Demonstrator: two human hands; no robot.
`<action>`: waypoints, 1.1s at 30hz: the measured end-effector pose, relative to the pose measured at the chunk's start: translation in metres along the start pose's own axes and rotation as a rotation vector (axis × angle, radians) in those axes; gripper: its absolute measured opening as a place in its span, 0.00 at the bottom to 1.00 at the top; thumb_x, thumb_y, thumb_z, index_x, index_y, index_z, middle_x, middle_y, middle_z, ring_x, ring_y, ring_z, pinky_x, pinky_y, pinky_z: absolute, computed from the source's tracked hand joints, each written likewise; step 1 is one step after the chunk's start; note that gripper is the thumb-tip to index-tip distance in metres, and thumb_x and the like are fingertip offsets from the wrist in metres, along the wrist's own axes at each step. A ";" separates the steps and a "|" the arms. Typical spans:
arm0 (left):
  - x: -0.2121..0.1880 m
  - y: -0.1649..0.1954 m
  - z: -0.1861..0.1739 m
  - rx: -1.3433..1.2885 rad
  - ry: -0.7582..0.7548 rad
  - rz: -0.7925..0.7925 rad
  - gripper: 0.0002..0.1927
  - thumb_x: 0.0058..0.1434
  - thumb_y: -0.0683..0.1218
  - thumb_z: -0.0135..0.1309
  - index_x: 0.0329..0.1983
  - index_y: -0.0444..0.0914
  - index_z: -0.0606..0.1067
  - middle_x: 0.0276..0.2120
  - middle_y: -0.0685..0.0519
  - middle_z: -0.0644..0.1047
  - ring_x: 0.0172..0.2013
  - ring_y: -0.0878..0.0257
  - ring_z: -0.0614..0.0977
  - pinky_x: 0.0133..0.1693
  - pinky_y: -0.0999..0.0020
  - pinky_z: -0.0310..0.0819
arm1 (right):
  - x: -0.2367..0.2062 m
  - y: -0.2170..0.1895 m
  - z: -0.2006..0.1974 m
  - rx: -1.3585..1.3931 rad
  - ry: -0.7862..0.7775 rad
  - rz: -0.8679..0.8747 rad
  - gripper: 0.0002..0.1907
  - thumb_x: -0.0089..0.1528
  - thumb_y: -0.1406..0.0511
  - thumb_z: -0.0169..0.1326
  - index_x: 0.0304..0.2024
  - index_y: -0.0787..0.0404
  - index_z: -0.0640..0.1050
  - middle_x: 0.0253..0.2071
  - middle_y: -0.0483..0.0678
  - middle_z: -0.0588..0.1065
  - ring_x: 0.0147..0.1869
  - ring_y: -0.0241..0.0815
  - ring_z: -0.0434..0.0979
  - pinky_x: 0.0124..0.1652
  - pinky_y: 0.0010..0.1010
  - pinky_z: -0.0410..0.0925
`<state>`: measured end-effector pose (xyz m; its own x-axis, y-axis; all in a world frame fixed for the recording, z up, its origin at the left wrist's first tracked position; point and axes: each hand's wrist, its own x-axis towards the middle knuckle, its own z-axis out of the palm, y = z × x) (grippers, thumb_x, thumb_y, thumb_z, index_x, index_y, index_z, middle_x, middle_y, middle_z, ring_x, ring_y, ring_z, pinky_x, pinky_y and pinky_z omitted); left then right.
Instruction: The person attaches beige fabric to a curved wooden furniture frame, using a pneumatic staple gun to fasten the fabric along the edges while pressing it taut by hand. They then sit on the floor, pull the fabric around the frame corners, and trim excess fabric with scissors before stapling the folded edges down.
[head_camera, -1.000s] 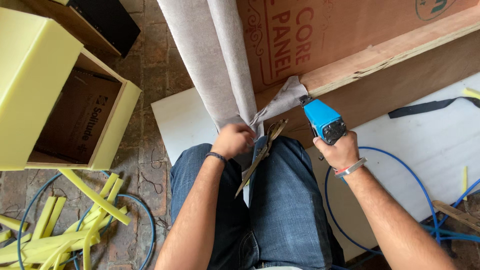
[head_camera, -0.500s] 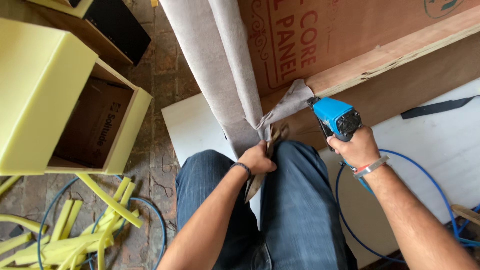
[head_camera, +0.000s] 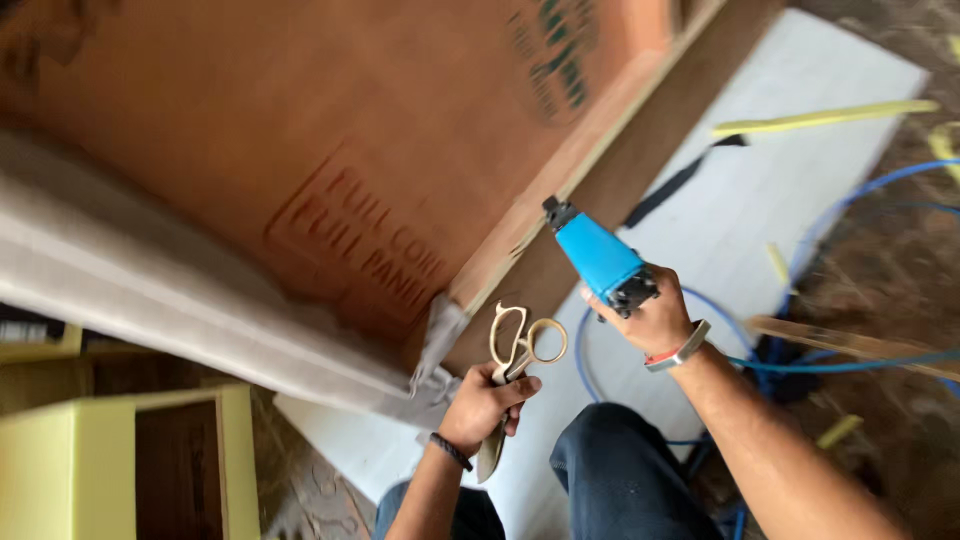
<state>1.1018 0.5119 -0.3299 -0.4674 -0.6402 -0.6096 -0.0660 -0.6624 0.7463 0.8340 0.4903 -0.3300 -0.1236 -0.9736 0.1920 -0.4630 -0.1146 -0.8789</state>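
Head view, one moment, looking down past two bare forearms

Left hand (head_camera: 483, 402): fingers curled shut around a pair of pale metal scissors with looped cream handles (head_camera: 515, 370), gripped at the shank; the handle loops stand up toward 12 o'clock, the blade tip hangs toward 6 o'clock below the fist. Dark band on the wrist. At 10 o'clock of this hand, just beside it, hangs the loose corner of a grey woven fabric sheet (head_camera: 180, 300), which drapes along the lower edge of the panel

Right hand (head_camera: 650, 318): closed around the grip of a blue-bodied pneumatic staple gun with a black nose (head_camera: 595, 255); nose points toward 11 o'clock and sits at the pale wooden frame edge (head_camera: 560, 190) of a large reddish-brown plywood panel (head_camera: 300, 130). Whether nose and wood touch cannot be told. Silver and red bands on the wrist

Surroundings: thin blue air hose (head_camera: 850, 365) running from 3 o'clock toward the gun; white flat board (head_camera: 790, 190) on the floor at 1 o'clock; yellow foam strip (head_camera: 825, 117) lying on it; yellow foam-clad box frame (head_camera: 120, 460) at 8 o'clock; dark jeans knee (head_camera: 620, 470) at 6 o'clock
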 end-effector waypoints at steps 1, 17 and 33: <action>-0.001 0.023 0.020 0.003 -0.018 0.008 0.12 0.58 0.42 0.64 0.26 0.34 0.73 0.15 0.54 0.70 0.13 0.66 0.70 0.16 0.70 0.64 | 0.003 -0.012 -0.030 0.076 0.054 0.057 0.08 0.57 0.66 0.66 0.33 0.63 0.80 0.26 0.45 0.80 0.29 0.34 0.79 0.32 0.32 0.72; 0.005 0.363 0.323 0.234 -0.067 -0.068 0.13 0.60 0.47 0.63 0.27 0.36 0.73 0.16 0.55 0.70 0.14 0.66 0.70 0.18 0.68 0.65 | 0.131 -0.168 -0.524 0.400 0.577 -0.234 0.12 0.62 0.74 0.55 0.48 0.71 0.74 0.33 0.49 0.76 0.40 0.41 0.76 0.70 0.32 0.67; 0.352 0.567 0.412 0.180 0.034 -0.105 0.09 0.58 0.44 0.61 0.28 0.35 0.75 0.17 0.52 0.71 0.15 0.62 0.72 0.17 0.65 0.65 | 0.453 -0.021 -0.736 0.010 0.384 0.031 0.17 0.58 0.67 0.63 0.49 0.64 0.80 0.43 0.47 0.81 0.45 0.36 0.79 0.46 0.30 0.72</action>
<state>0.5369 0.0710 -0.0115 -0.4199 -0.5862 -0.6929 -0.2704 -0.6480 0.7120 0.1418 0.1971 0.0966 -0.4580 -0.8321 0.3129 -0.4451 -0.0900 -0.8909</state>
